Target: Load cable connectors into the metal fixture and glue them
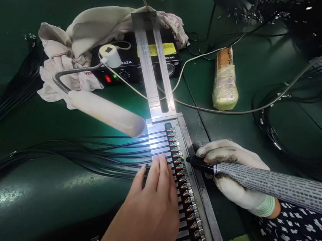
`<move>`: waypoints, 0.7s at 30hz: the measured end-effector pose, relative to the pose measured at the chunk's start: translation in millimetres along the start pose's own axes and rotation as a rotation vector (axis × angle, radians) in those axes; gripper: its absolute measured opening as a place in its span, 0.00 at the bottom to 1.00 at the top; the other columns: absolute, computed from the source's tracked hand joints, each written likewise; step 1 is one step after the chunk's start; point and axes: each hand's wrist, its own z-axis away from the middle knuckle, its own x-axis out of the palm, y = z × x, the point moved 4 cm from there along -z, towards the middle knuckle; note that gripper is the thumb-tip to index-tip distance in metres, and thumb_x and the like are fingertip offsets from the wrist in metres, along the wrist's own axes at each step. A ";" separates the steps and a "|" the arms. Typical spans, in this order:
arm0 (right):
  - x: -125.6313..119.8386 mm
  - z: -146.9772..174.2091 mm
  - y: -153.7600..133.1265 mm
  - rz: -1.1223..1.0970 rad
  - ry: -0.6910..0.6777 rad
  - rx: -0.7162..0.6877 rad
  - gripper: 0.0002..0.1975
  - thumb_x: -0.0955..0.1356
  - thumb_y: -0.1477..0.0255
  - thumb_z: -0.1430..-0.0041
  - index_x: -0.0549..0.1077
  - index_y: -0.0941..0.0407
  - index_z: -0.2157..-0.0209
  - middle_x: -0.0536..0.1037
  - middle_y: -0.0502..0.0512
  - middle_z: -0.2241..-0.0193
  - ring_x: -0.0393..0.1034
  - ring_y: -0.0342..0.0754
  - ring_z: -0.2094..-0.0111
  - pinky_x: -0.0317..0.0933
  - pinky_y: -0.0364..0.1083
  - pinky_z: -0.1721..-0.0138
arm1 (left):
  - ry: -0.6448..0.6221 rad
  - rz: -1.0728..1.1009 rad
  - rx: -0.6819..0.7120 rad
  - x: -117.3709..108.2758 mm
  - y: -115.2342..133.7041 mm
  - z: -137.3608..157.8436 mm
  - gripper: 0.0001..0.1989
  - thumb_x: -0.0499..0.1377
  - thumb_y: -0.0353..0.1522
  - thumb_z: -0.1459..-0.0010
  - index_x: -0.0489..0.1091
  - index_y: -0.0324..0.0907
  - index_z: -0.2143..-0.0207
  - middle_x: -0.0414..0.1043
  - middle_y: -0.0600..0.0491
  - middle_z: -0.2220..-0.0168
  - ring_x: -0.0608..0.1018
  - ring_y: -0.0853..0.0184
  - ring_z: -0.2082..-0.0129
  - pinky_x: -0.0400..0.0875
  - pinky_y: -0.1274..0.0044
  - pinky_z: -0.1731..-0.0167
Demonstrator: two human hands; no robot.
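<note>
On a green workbench, the bare left hand (153, 206) lies flat, fingers pressing thin black cables (77, 155) into a long metal jig (195, 177). The gloved right hand (234, 178) grasps a stiff, padded-grip soldering pen (266, 182) mid-barrel, tip touching the small, probably fragile connectors (178, 160).

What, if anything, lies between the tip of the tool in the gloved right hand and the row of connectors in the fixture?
Nothing visible. The right hand holds the tool with its tip at the row of connectors; the left hand presses the cables on the other side.
</note>
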 end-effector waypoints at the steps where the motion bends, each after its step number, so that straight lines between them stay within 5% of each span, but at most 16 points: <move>1: 0.2 -0.5 -0.2 0.003 -0.002 0.001 0.10 0.70 0.79 0.50 0.75 0.58 0.63 0.78 0.57 0.62 0.75 0.49 0.60 0.71 0.45 0.56 | 0.005 0.003 -0.001 0.0 0.1 -0.3 0.24 0.42 0.30 0.36 0.74 0.31 0.50 0.74 0.36 0.47 0.73 0.50 0.45 0.65 0.61 0.49; 21: 1.2 -3.4 2.2 0.013 0.013 0.016 0.10 0.71 0.78 0.49 0.75 0.56 0.62 0.78 0.56 0.61 0.75 0.49 0.59 0.71 0.47 0.55 | 0.008 0.035 0.007 1.1 0.6 2.7 0.24 0.45 0.30 0.39 0.74 0.29 0.49 0.73 0.35 0.47 0.73 0.48 0.45 0.68 0.60 0.50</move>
